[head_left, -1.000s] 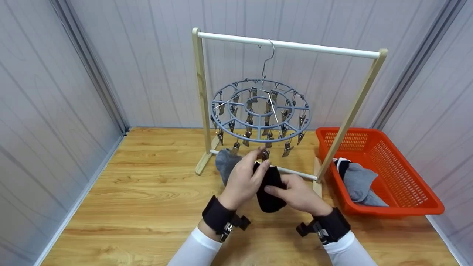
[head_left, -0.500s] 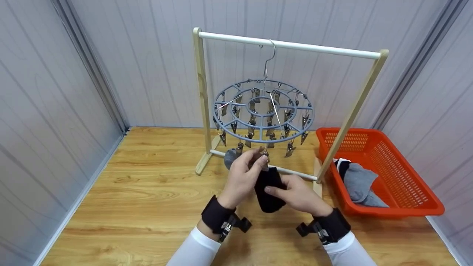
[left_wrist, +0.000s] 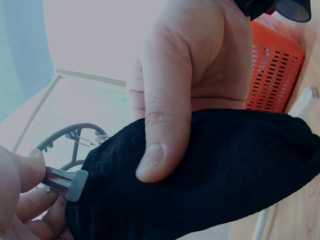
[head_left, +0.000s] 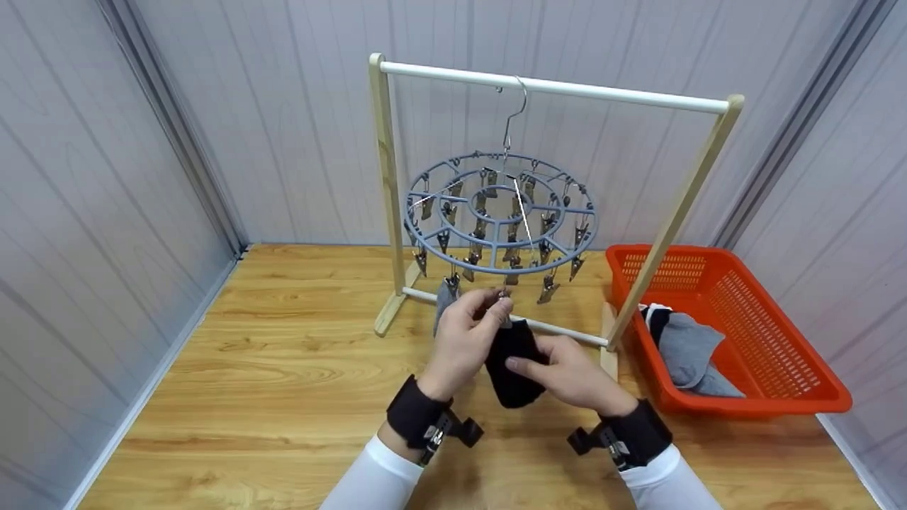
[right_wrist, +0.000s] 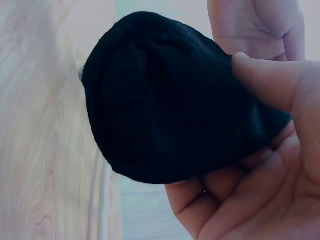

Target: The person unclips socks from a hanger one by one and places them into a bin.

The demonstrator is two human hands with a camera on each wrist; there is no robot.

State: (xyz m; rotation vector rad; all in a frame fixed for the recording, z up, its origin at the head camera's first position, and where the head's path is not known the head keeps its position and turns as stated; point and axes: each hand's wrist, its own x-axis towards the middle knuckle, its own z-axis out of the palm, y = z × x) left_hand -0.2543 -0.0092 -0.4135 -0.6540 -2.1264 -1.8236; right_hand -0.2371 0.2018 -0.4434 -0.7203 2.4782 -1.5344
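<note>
A black sock [head_left: 516, 365] hangs below the front rim of a round grey clip hanger [head_left: 501, 270]. My right hand [head_left: 577, 372] holds it, thumb on the near face and fingers behind, as the right wrist view shows. My left hand [head_left: 468, 340] pinches a metal clip [left_wrist: 65, 182] between thumb and fingers. In the left wrist view the clip's jaws lie over the sock's edge. Behind my left hand a grey sock [head_left: 444, 301] hangs from another clip, partly hidden.
The hanger hooks over the white rail [head_left: 553, 86] of a wooden stand [head_left: 388, 177]. Several free metal clips dangle from its rings. To the right, an orange basket [head_left: 786, 333] holds grey, black and white socks [head_left: 687, 347].
My left fingers have closed on the clip and brought it down to the top of the black sock. The hanger swings slightly, and the grey sock has turned. My right hand stays nearly still.
</note>
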